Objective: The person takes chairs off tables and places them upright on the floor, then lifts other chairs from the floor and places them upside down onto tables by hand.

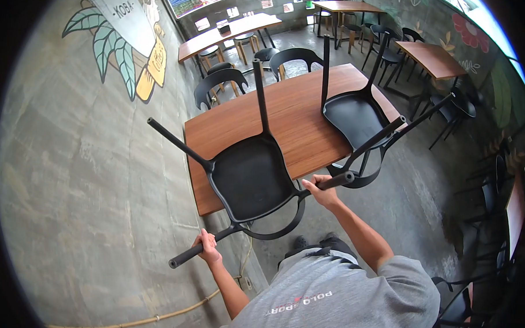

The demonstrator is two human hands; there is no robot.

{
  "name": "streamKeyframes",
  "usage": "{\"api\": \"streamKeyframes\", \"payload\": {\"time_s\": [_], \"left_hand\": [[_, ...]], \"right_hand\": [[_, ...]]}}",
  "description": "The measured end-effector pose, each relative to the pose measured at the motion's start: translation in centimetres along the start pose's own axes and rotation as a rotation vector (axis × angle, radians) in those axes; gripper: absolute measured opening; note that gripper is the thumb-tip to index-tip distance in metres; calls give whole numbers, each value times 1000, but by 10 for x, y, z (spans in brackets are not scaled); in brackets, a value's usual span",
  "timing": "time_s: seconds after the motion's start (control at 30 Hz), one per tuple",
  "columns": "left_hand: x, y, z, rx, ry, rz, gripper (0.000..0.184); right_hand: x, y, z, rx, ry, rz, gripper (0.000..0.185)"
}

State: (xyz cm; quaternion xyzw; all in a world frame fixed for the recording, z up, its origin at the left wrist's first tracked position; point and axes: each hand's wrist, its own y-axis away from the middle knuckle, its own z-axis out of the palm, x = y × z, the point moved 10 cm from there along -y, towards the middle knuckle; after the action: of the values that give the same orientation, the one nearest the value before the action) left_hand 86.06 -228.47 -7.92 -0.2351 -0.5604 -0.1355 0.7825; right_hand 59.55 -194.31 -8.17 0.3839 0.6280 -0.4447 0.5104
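A black chair lies upside down with its seat over the near left part of the brown wooden table, its legs pointing up and outward. My left hand is wrapped round the chair's near left leg. Round the near right leg, close to the backrest, my right hand is closed. The chair's curved backrest hangs past the table's near edge. A second upside-down black chair rests on the table's right part, its backrest below the edge, touched by neither hand.
Two black chairs stand behind the table. A painted concrete wall runs close on the left. Further back are a long table and a small table with chairs. A cable runs along the lower left.
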Motion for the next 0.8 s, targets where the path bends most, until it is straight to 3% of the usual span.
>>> {"api": "streamKeyframes", "payload": {"time_s": [0.33, 0.5, 0.57, 0.6, 0.63, 0.67, 0.7, 0.8], "left_hand": [[-8, -33, 6, 91, -42, 5, 44], [-11, -42, 6, 162, -61, -26, 46], [-8, -38, -2, 298, -280, -80, 36], [0, -32, 9, 287, -277, -70, 36], [11, -17, 5, 459, -354, -67, 35], [25, 0, 7, 631, -423, -60, 38], [24, 6, 13, 615, -410, -45, 38], [16, 55, 8, 718, -594, 8, 49]], "right_hand": [[21, -26, 16, -68, 50, 25, 41], [22, -44, 18, -135, 246, 92, 42], [30, -42, 13, -175, 300, 198, 38], [20, -40, 6, -119, 375, 89, 44], [7, -37, -2, -59, 450, -20, 53], [4, -24, -10, -110, 355, 109, 71], [0, -12, -22, -32, 320, 53, 69], [34, 39, -51, -146, 102, 247, 59]]}}
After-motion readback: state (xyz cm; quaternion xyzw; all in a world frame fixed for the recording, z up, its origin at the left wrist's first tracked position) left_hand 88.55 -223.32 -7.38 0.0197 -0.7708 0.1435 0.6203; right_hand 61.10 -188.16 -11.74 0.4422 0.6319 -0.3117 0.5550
